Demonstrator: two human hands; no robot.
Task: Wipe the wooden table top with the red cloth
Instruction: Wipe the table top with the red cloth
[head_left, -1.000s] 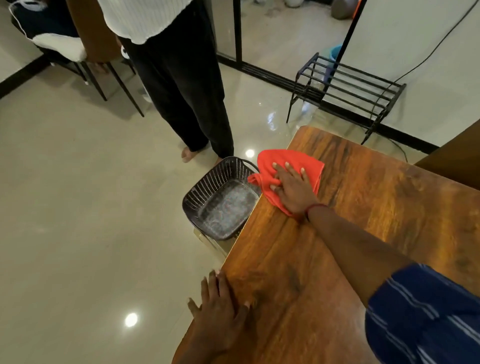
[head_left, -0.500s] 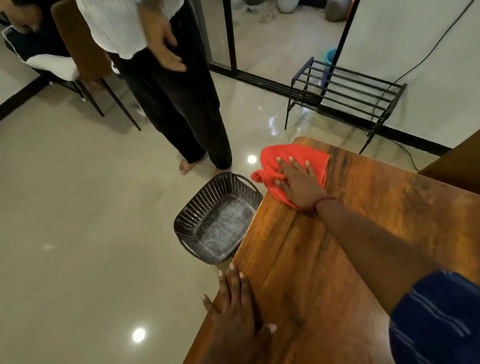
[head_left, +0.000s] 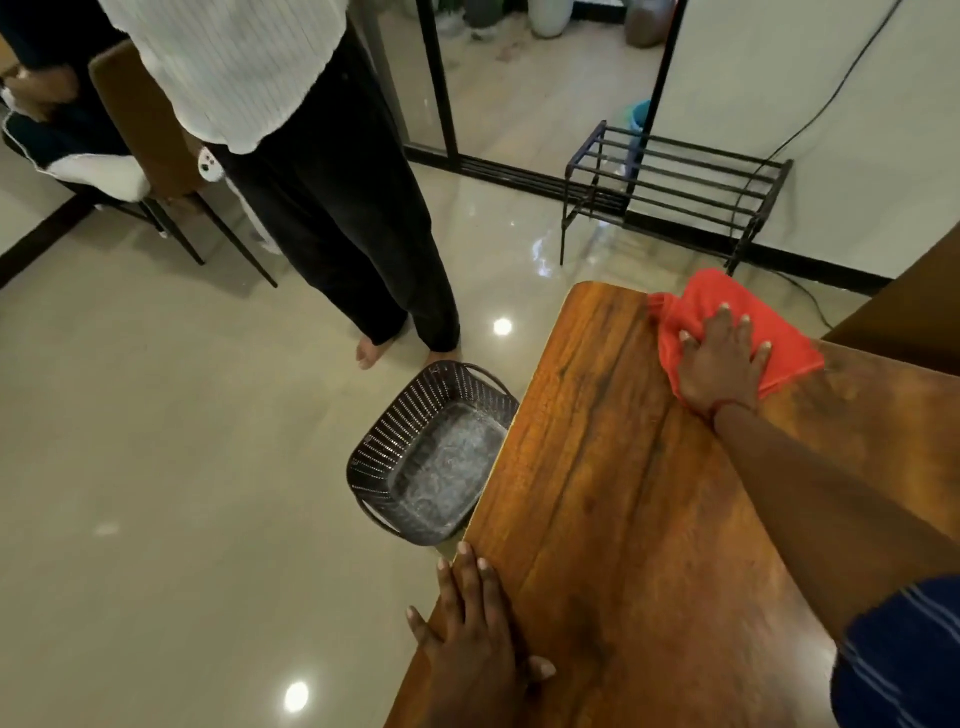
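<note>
- Presses red cloth (head_left: 698, 299) onto far desk (head_left: 613, 519) edge with right hand (head_left: 722, 366), fingers (head_left: 719, 325) straight, spread.
- Rests left hand (head_left: 472, 634) flat on near desk edge, fingers released.

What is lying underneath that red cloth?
The red cloth lies on the wooden table top at its far edge, with the right hand flat on top. The wood directly beneath is hidden.

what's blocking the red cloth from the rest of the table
Nothing visible. The right hand presses the red cloth at the far edge; only the left hand rests elsewhere on the wooden table top.
</note>
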